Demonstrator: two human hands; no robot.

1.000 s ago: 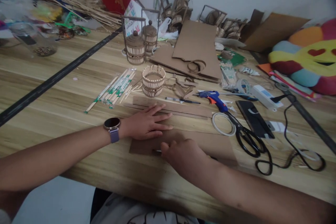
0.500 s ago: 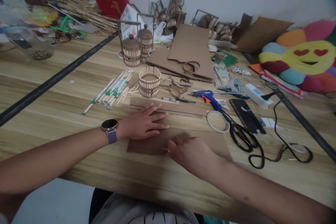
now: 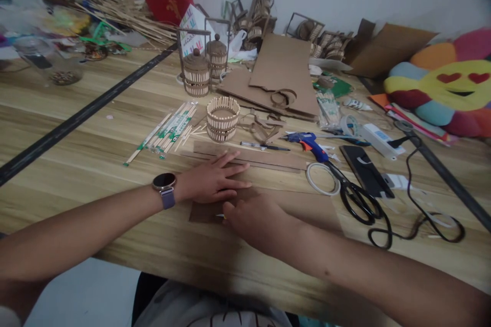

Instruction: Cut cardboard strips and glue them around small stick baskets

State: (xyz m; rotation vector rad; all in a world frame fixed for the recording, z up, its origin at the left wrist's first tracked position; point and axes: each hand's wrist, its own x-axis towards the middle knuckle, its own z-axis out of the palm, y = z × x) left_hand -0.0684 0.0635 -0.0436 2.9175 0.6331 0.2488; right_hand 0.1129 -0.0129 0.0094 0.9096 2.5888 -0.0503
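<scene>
My left hand lies flat with its fingers spread, pressing on the brown cardboard sheet near the table's front edge. Its upper fingertips reach over narrow cardboard strips just beyond the sheet. My right hand is closed around a small craft knife; only the thin blade and a bit of yellow show, the rest being hidden in the fist. The blade rests low over the sheet, towards its left end and below my left hand. A round basket of short sticks stands behind the strips.
To the right lie a white tape ring, black scissors, a blue glue gun, a phone and a looping black cable. Packed sticks lie left, a pen centre, and lidded baskets and cardboard behind.
My right hand has moved left across the cardboard sheet with the craft knife, nearer my left hand. My left hand stays spread in place. The whole view has shifted slightly.
</scene>
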